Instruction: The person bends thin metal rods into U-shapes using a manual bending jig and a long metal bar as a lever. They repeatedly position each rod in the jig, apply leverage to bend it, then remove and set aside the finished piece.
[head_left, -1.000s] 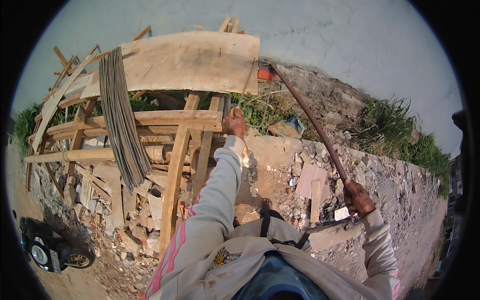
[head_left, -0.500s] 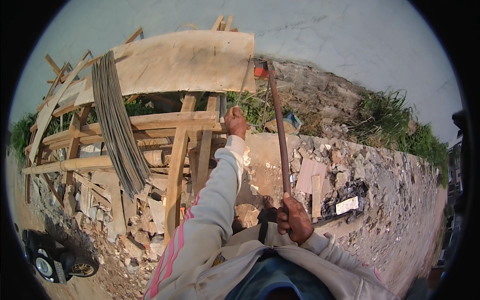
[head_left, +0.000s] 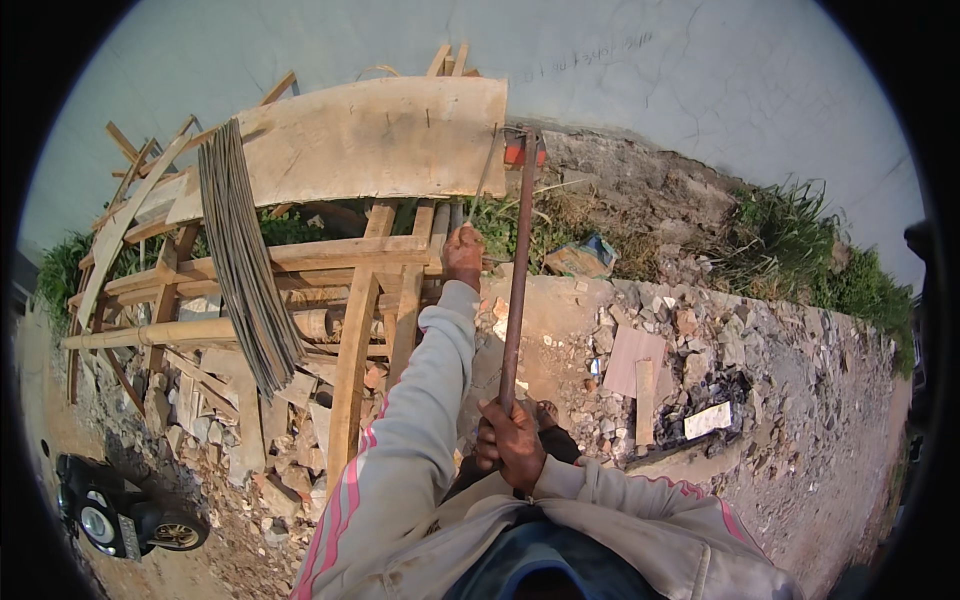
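My right hand [head_left: 513,447] is wrapped round the lower end of a long brown metal bar [head_left: 519,280], close to my body. The bar reaches away from me to the right end of a plywood board [head_left: 350,150]. In my left hand [head_left: 463,257], closed and farther out, is a thin metal rod [head_left: 486,172]. That rod runs up across the board's right end to the bar's far tip; how the two meet is too small to tell. Short upright pegs stand in the board. Left of my hands a bundle of long thin rods [head_left: 240,250] drapes over the board and timbers.
A timber frame [head_left: 350,370] supports the board. Broken rubble [head_left: 270,440] covers the ground below it and more lies at right, with a pinkish tile [head_left: 635,360]. Weeds [head_left: 790,240] grow along the grey wall [head_left: 700,80]. A motorcycle [head_left: 120,515] stands lower left.
My right hand has moved left and the bar has swung left with it, nearer the rod. My left hand keeps its hold on the rod. The whole view has shifted slightly.
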